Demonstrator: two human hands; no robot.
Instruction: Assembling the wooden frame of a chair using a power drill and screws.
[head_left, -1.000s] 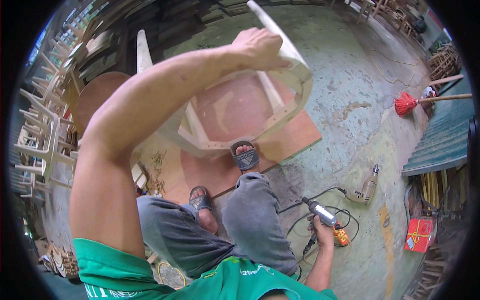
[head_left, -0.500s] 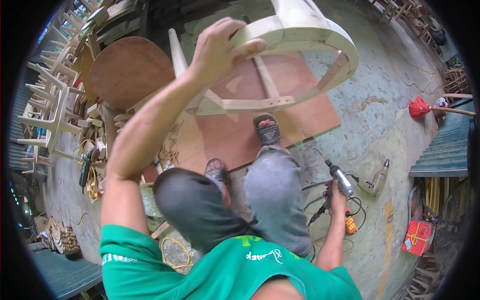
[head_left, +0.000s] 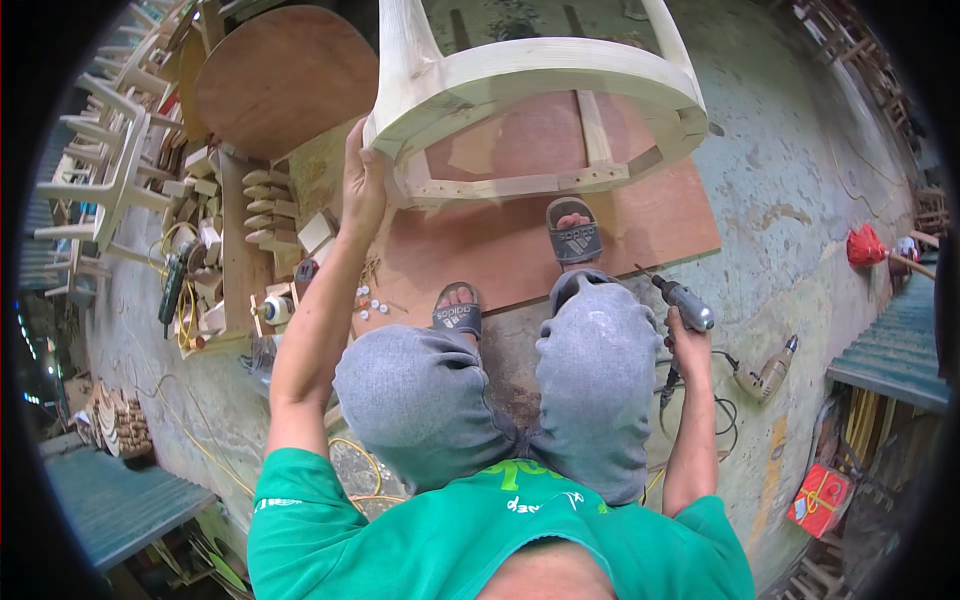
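A pale wooden frame (head_left: 560, 68) with a rounded rim and legs rising from it stands tilted in front of me. My left hand (head_left: 364, 178) is closed on the frame's left edge, where a leg joins the rim. Screw or dowel holes dot its lower crosspiece (head_left: 510, 187). Low at my right side, my right hand (head_left: 687, 343) is wrapped round the grip of a grey power drill (head_left: 690, 306), whose thin bit points forward and left, toward the plywood sheet (head_left: 640, 235). My sandalled feet are at the sheet's near edge.
Another drill (head_left: 770, 370) lies on the floor at right with a black cord. At left are a round wooden board (head_left: 287, 80), stacked wood pieces (head_left: 268, 205), an angle grinder (head_left: 178, 280) and chair frames (head_left: 125, 185). A red broom (head_left: 866, 246) lies at far right.
My left hand has moved down and left along the frame, which has turned so its legs stand up. The drill has swung forward, its bit now pointing ahead.
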